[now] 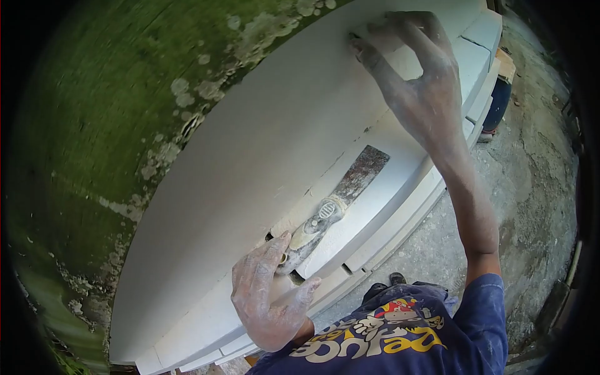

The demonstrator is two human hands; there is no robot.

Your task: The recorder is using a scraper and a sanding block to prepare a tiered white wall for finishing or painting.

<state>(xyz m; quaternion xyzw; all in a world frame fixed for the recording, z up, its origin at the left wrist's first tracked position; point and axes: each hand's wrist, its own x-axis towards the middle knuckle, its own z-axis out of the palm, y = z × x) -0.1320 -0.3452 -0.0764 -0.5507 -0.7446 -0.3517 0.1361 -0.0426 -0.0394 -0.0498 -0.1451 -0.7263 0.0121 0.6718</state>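
Observation:
A putty knife point(313, 228) lies on a stack of white slabs point(234, 178), its dusty worn blade pointing up and right. Beside the end of its handle is my left hand point(269, 300), coated in white dust, thumb and fingers apart. A fingertip is at the handle, but the fingers are not wrapped around it. Farther up the stack, my right hand point(417, 70) is spread over the white surface, thumb and fingertips at or just above it. Nothing shows in its grip; some fingertips are hard to make out.
A mossy green wall point(117, 93) with peeling patches runs along the stack's far side. Joints and dark gaps part the slabs. Rough concrete floor point(422, 253) lies to the right, with a dark blue object point(498, 105) by the stack's far end. My shoes point(397, 278) show below.

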